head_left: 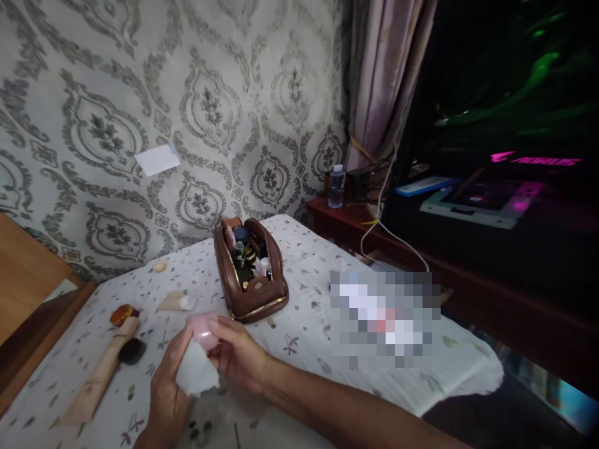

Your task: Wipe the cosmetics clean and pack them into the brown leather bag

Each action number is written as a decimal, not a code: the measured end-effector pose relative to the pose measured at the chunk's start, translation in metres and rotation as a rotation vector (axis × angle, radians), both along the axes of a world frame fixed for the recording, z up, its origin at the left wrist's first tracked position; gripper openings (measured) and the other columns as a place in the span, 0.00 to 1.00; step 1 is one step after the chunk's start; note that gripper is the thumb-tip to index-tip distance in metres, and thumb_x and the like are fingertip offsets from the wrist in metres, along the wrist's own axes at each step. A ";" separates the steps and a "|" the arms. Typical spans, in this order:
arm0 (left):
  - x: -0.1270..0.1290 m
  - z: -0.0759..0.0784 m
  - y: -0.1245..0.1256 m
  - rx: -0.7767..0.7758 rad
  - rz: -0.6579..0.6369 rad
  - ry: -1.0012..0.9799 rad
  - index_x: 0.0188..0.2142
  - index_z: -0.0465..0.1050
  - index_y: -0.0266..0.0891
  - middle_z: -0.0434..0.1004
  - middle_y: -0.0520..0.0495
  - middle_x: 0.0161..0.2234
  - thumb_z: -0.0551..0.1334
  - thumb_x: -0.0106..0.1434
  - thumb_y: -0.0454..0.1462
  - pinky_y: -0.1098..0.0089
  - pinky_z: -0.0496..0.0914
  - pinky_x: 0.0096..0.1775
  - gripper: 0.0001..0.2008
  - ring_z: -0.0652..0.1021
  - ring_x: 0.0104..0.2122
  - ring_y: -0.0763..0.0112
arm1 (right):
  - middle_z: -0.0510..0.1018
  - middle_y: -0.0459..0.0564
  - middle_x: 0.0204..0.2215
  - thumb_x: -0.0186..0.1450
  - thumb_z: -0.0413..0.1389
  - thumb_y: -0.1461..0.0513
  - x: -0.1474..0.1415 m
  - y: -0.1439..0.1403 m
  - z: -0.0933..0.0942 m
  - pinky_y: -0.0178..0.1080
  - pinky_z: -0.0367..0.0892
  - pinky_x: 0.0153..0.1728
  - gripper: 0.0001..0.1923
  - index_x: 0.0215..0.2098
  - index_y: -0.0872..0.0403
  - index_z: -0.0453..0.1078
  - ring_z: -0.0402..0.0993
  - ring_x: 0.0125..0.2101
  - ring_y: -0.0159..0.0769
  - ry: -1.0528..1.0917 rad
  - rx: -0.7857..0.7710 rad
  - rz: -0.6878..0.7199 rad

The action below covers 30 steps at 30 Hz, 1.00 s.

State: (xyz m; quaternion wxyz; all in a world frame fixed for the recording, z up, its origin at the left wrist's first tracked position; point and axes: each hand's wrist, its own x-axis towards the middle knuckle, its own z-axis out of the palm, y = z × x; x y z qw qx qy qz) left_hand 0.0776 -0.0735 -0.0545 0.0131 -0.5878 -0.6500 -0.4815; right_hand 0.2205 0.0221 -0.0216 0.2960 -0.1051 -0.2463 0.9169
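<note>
I see the left hand (pixel 169 388) curled around a white tissue (pixel 194 372), its grip pinching the soft crumpled wad. The right hand (pixel 238 354) has its grip pressed onto a small pink jar (pixel 204 330), round and glossy, held against the tissue just in front of the brown pouch (pixel 250 269). That pouch, leather-look with a gold zip, stands open on the counter (pixel 304 312), packed with little bottles. Left of the pouch lie a cream tube (pixel 176 302), a long beige tube (pixel 100 371), a black round brush head (pixel 131 351) and an amber cap (pixel 123 313). Nothing blocks the hands. Right of the pouch is a blurred patch; behind it, a clear water bottle (pixel 336 186) on a dark wooden shelf (pixel 355 227).
</note>
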 end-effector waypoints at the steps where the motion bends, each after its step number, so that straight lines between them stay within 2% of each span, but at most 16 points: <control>1: 0.003 -0.002 0.000 0.003 0.043 -0.011 0.58 0.69 0.43 0.75 0.41 0.56 0.57 0.62 0.44 0.53 0.71 0.56 0.25 0.75 0.55 0.50 | 0.76 0.44 0.26 0.46 0.72 0.48 0.004 0.003 0.007 0.31 0.67 0.27 0.30 0.38 0.57 0.72 0.71 0.23 0.26 0.026 0.026 -0.014; 4: 0.011 -0.005 0.004 -0.038 0.122 -0.057 0.59 0.66 0.42 0.76 0.42 0.55 0.51 0.66 0.41 0.54 0.68 0.58 0.23 0.76 0.55 0.54 | 0.76 0.46 0.27 0.50 0.68 0.45 0.025 0.022 0.035 0.32 0.64 0.23 0.30 0.42 0.56 0.71 0.71 0.21 0.29 0.048 0.284 -0.087; 6: 0.012 -0.005 0.007 -0.064 0.128 -0.077 0.57 0.67 0.42 0.78 0.43 0.52 0.50 0.65 0.41 0.55 0.67 0.58 0.22 0.77 0.53 0.56 | 0.77 0.47 0.32 0.55 0.65 0.46 0.046 0.045 0.057 0.34 0.67 0.26 0.27 0.45 0.54 0.70 0.73 0.26 0.31 -0.057 0.533 -0.215; 9: 0.009 -0.005 0.009 -0.100 0.150 -0.081 0.53 0.71 0.42 0.80 0.44 0.49 0.52 0.64 0.42 0.58 0.71 0.53 0.21 0.78 0.51 0.55 | 0.77 0.51 0.42 0.56 0.65 0.53 0.075 0.088 0.088 0.39 0.70 0.38 0.27 0.51 0.53 0.68 0.75 0.38 0.37 -0.428 1.013 -0.542; 11: 0.006 -0.005 0.010 -0.108 0.152 -0.064 0.51 0.73 0.42 0.80 0.44 0.49 0.52 0.64 0.42 0.60 0.73 0.50 0.20 0.79 0.50 0.54 | 0.75 0.54 0.49 0.57 0.64 0.54 0.087 0.118 0.103 0.43 0.68 0.46 0.28 0.53 0.54 0.68 0.73 0.46 0.42 -0.735 1.334 -0.776; 13: 0.002 0.000 0.012 -0.108 0.124 -0.031 0.50 0.74 0.41 0.80 0.44 0.49 0.52 0.64 0.42 0.60 0.73 0.48 0.19 0.79 0.49 0.54 | 0.75 0.57 0.50 0.59 0.61 0.54 0.090 0.143 0.112 0.45 0.66 0.49 0.27 0.54 0.55 0.68 0.72 0.48 0.45 -0.979 1.517 -0.841; 15: -0.002 0.016 0.021 -0.101 0.036 0.054 0.47 0.74 0.40 0.80 0.42 0.46 0.52 0.64 0.40 0.61 0.73 0.46 0.17 0.79 0.46 0.56 | 0.76 0.57 0.49 0.62 0.59 0.53 0.089 0.163 0.117 0.44 0.66 0.48 0.25 0.54 0.56 0.68 0.72 0.49 0.46 -1.134 1.595 -0.841; 16: -0.004 0.030 0.028 -0.094 -0.026 0.120 0.45 0.75 0.39 0.80 0.42 0.44 0.52 0.63 0.39 0.62 0.74 0.44 0.16 0.79 0.45 0.56 | 0.76 0.57 0.49 0.62 0.59 0.53 0.086 0.171 0.119 0.44 0.66 0.48 0.25 0.55 0.56 0.68 0.73 0.48 0.46 -1.183 1.606 -0.827; 17: -0.004 0.047 0.039 -0.084 -0.117 0.218 0.42 0.75 0.39 0.79 0.42 0.42 0.52 0.62 0.37 0.63 0.73 0.44 0.15 0.79 0.43 0.57 | 0.77 0.57 0.49 0.62 0.59 0.53 0.084 0.178 0.120 0.43 0.67 0.47 0.26 0.55 0.56 0.68 0.74 0.48 0.46 -1.218 1.605 -0.810; 21: 0.009 0.133 0.105 -0.061 -0.197 0.553 0.44 0.76 0.40 0.73 0.43 0.45 0.48 0.56 0.27 0.63 0.70 0.45 0.23 0.74 0.46 0.60 | 0.78 0.55 0.49 0.61 0.60 0.51 0.072 0.195 0.123 0.42 0.67 0.46 0.27 0.55 0.54 0.68 0.74 0.49 0.46 -1.269 1.582 -0.741; 23: 0.023 0.169 0.146 -0.158 -0.184 0.777 0.47 0.76 0.42 0.71 0.43 0.46 0.49 0.57 0.25 0.62 0.69 0.45 0.25 0.71 0.49 0.58 | 0.78 0.55 0.50 0.61 0.60 0.51 0.067 0.201 0.124 0.42 0.67 0.47 0.27 0.55 0.53 0.68 0.74 0.50 0.47 -1.276 1.597 -0.724; 24: 0.030 0.181 0.166 -0.235 -0.176 0.891 0.48 0.76 0.44 0.71 0.42 0.45 0.49 0.59 0.24 0.62 0.69 0.43 0.26 0.70 0.48 0.56 | 0.78 0.55 0.50 0.61 0.60 0.51 0.065 0.203 0.126 0.42 0.67 0.48 0.27 0.56 0.54 0.68 0.74 0.50 0.47 -1.282 1.600 -0.720; 25: 0.036 0.189 0.184 -0.310 -0.189 0.993 0.50 0.75 0.45 0.70 0.42 0.44 0.50 0.60 0.24 0.62 0.68 0.42 0.26 0.70 0.48 0.55 | 0.78 0.55 0.50 0.61 0.60 0.52 0.063 0.205 0.127 0.42 0.67 0.48 0.27 0.56 0.54 0.67 0.74 0.50 0.47 -1.290 1.593 -0.716; 27: 0.046 0.195 0.215 -0.418 -0.245 1.144 0.50 0.75 0.48 0.71 0.42 0.42 0.52 0.61 0.24 0.62 0.68 0.41 0.25 0.70 0.46 0.55 | 0.78 0.55 0.49 0.61 0.60 0.53 0.061 0.210 0.130 0.42 0.67 0.48 0.28 0.57 0.55 0.67 0.75 0.50 0.46 -1.303 1.550 -0.708; 30: 0.051 0.187 0.241 -0.528 -0.277 1.299 0.50 0.76 0.49 0.72 0.40 0.43 0.55 0.61 0.24 0.62 0.68 0.41 0.24 0.71 0.46 0.55 | 0.78 0.54 0.50 0.60 0.62 0.54 0.060 0.217 0.130 0.41 0.67 0.47 0.30 0.58 0.55 0.66 0.75 0.49 0.45 -1.302 1.468 -0.693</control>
